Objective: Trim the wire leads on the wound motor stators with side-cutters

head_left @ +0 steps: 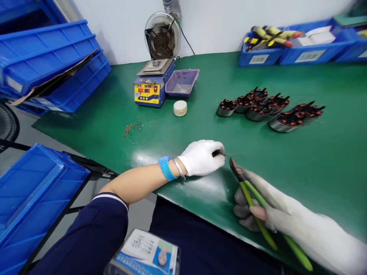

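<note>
My left hand (203, 157), in a white glove with a blue band and a silver bangle at the wrist, is closed above the green table near its front edge. Its fingers wrap a small dark part, mostly hidden, with a thin wire sticking out to the right. My right hand (258, 208), gloved with a bare thumb tip, grips green-handled cutters (252, 194). The cutter tips point up and left, just right of the left fingers and apart from them. Several wound motor cores (259, 110) with copper coils stand in a group further back on the right.
On the green table (200, 126) are a blue and yellow heating unit (147, 93), a purple tray (180, 89), a round white tin (180, 108) and copper wire scraps (132, 129). Blue bins (309, 53) line the back right; blue crates (57, 72) stand left. A fan (163, 40) is behind.
</note>
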Motion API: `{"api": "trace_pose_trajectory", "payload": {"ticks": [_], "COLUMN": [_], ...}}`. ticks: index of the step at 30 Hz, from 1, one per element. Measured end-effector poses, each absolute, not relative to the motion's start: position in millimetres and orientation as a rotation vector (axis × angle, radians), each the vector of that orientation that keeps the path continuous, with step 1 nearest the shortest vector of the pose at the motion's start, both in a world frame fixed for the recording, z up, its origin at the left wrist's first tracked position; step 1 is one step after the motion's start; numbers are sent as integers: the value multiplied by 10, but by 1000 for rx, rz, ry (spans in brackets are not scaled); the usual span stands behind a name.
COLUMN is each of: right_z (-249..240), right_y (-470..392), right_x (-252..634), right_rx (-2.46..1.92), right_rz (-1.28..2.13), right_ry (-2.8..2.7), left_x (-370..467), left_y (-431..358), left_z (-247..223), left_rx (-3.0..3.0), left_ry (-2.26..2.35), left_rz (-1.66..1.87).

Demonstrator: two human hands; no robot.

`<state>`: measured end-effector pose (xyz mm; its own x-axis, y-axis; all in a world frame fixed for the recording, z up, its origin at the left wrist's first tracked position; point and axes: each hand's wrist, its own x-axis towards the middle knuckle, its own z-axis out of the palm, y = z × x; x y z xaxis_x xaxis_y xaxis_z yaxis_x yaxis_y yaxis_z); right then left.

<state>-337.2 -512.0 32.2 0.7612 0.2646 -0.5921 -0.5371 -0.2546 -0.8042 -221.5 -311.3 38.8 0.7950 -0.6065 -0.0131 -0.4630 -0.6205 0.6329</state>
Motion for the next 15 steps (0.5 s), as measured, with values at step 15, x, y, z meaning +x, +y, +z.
{"api": "trace_pose_trajectory", "payload": {"ticks": [15], "right_z": [246], "right_y": [-5185], "right_x": [-3146], "right_rx": [-1849], "right_rz": [766], "right_ry": [92], "left_x": [-2237], "left_y": [-3105], "left_z": [404], "left_rx": [2404], "left_ry": [-794], "left_rz": [-310]}}
